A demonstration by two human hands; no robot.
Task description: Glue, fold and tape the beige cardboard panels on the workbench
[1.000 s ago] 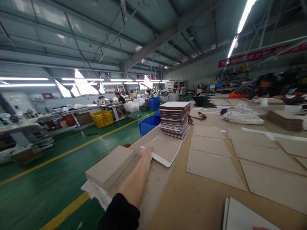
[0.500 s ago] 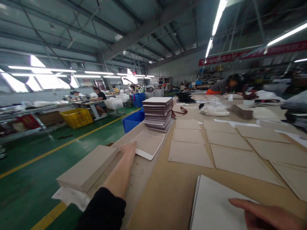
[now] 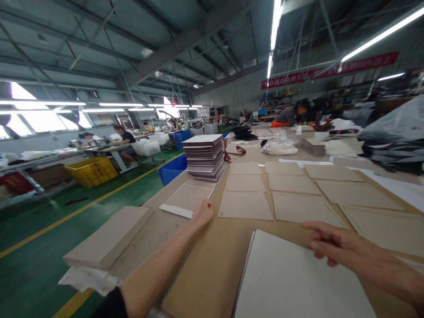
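My left hand (image 3: 202, 212) is closed at the right front corner of a brown board with a white border (image 3: 188, 197); what its curled fingers hold, if anything, is hidden. Over the white sheets (image 3: 294, 278) at the front, my right hand (image 3: 331, 243) hovers with its index finger stretched out and holds nothing. Several flat brown boards (image 3: 245, 205) lie in rows beyond both hands. Behind the bordered board stands a tall pile of boards (image 3: 203, 159).
A thick stack of brown boards (image 3: 107, 236) sits at the table's left edge. Blue bin (image 3: 172, 170) and yellow crate (image 3: 91, 171) stand on the floor. A clear plastic bag (image 3: 281, 143) lies farther back. Another person (image 3: 286, 115) leans over the far table.
My left hand has moved right, from the bordered board's left side to its right front corner. My right hand has risen and moved forward over the white sheets. The view has shifted right.
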